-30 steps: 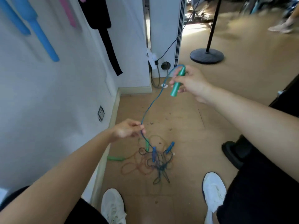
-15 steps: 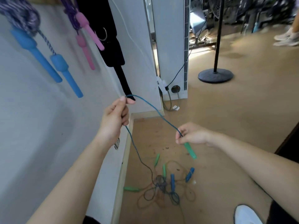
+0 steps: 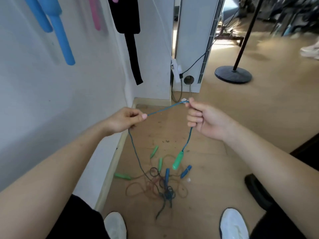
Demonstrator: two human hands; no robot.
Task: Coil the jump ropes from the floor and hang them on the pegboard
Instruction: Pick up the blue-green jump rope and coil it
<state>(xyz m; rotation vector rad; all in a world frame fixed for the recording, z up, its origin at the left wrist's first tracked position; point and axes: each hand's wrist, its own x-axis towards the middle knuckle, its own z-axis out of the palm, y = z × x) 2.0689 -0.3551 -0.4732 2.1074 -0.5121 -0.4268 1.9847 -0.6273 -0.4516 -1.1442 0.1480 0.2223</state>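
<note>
A thin blue jump rope [image 3: 164,109] stretches between my two hands. My left hand [image 3: 123,120] pinches it at thumb and forefinger, and my right hand [image 3: 203,118] grips it in curled fingers. From the right hand the cord drops to a dangling green handle [image 3: 178,160]. From the left hand it runs down into a tangle of ropes [image 3: 160,188] on the wooden floor, with several green and blue handles lying around it.
Blue foam handles [image 3: 59,31], a pink handle [image 3: 95,16] and a black strap [image 3: 132,42] hang on the white wall at left. A white unit [image 3: 193,49] with a black cable stands ahead. A black stand base [image 3: 233,74] sits at right. My white shoes [image 3: 233,225] are near the bottom edge.
My left hand has come down from the wall to meet the right hand's height. My right hand slid up the cord, so the green handle now dangles below it.
</note>
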